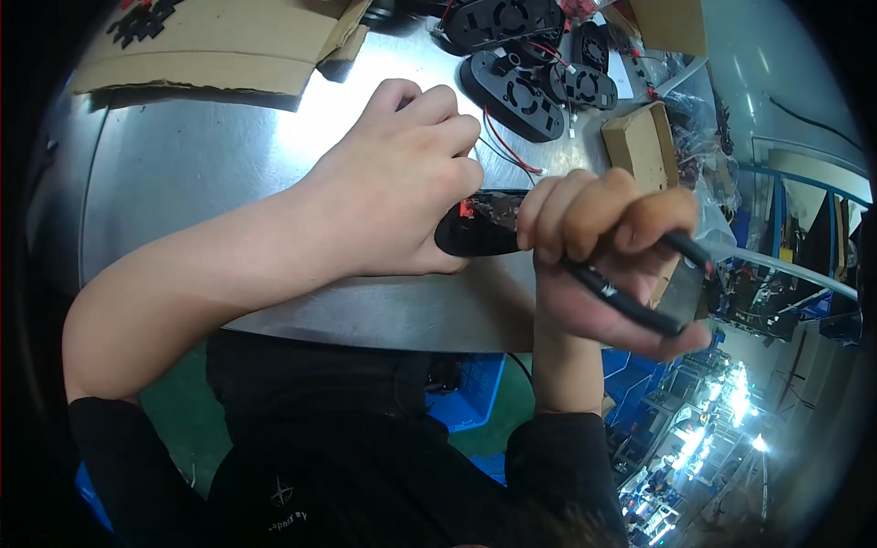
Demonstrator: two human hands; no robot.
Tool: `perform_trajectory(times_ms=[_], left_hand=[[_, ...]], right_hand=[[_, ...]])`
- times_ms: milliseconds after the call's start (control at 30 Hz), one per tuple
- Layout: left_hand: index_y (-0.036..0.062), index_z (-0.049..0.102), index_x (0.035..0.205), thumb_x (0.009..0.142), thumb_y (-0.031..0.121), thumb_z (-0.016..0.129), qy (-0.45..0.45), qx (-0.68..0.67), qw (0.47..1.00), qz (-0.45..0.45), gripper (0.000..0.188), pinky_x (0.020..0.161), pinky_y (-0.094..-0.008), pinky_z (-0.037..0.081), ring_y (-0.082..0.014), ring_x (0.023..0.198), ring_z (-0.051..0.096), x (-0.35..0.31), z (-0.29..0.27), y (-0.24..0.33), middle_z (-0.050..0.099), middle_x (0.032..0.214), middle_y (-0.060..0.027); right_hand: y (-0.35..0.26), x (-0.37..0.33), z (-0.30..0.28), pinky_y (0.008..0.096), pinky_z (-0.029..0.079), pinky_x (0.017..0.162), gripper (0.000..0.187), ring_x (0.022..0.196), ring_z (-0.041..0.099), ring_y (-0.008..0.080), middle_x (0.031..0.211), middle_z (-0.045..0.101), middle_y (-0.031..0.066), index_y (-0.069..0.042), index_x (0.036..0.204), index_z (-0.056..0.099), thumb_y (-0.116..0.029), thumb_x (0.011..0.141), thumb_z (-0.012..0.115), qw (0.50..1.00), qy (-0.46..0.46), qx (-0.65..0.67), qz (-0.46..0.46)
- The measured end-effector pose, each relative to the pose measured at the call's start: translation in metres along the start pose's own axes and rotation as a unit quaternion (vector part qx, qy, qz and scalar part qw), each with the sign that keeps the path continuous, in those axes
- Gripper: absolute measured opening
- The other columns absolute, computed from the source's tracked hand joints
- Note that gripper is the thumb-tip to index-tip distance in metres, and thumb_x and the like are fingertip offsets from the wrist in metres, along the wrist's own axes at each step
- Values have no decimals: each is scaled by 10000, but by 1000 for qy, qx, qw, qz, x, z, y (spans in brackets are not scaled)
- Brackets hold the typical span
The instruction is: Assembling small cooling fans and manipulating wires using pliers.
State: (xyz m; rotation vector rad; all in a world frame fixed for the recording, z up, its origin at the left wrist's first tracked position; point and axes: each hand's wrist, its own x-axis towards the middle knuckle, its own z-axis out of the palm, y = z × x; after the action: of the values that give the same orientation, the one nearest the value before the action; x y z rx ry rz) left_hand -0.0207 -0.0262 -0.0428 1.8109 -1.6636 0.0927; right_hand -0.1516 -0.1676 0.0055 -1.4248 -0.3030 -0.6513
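Note:
On the metal table, my left hand [411, 151] is closed over a black plastic housing [477, 239] with a rounded end. A small red part [467, 208] shows inside the housing; the rest of it is covered by my hands. In my right hand [598, 228] are black-handled pliers [626, 300], gripped with the handles spread apart. The jaws are hidden behind my fingers, close to the housing, so I cannot tell whether they touch it.
Several black housings with round fan grilles [513, 96] and loose wires [502, 146] lie at the back. A cardboard sheet [210, 46] bearing black parts is at far left. A small open cardboard box [639, 151] and clear plastic bags stand on the right. A blue bin [475, 393] sits below the table's front edge.

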Motion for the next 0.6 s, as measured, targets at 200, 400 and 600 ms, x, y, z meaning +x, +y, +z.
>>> perform_trajectory(times_ms=[200,400,600], left_hand=[[51,756,782,719,441,801,0,9,1000,13,398,1013,-442,428,-254,1029,602,2,0,-2,641,883,-78],[42,685,754,688,414,803,-20,-26,999,17,396,995,-454,419,-269,1003,574,3,-1,-6,621,903,-79],[39,666,758,686,429,809,-18,-27,999,21,422,991,-450,418,-275,1010,572,7,-1,-4,619,904,-88]], right_hand=[[0,-8,8,395,485,626,738,611,517,242,741,541,126,-62,997,453,-786,923,572,995,-64,-38,-64],[-2,-9,13,389,506,579,525,602,566,266,734,551,125,-61,899,469,-561,952,620,985,-80,-136,-74],[0,-8,10,350,458,512,837,548,469,193,710,485,75,-115,998,407,-934,842,485,994,-53,-70,-66]])
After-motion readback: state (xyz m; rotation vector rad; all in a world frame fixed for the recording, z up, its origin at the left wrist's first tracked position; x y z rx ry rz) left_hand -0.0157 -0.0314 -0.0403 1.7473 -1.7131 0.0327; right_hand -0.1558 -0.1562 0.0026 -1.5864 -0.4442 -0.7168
